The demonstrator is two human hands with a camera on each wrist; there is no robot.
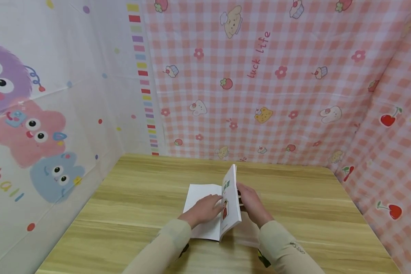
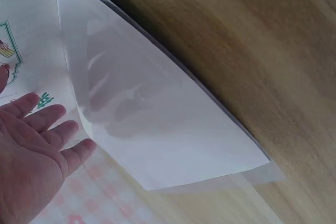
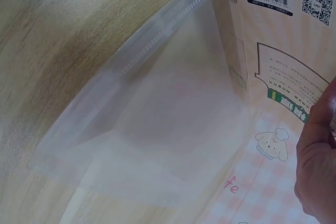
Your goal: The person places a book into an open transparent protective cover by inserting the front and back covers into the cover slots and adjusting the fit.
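While the right grip [image 1: 253, 201] grasped the book [image 1: 233, 208] at its left, apparently to prop it upright, the left grip [image 1: 203, 209], straight-fingered, met the front; clear plastic [image 3: 173, 103] spread below the right grip.

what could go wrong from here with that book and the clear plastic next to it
The book's upright part stands between the left hand and right hand, so it might flop over if they let go. The clear plastic sleeve spreads out beside the back cover, so it could crease or get trapped crookedly if the book came down on it.
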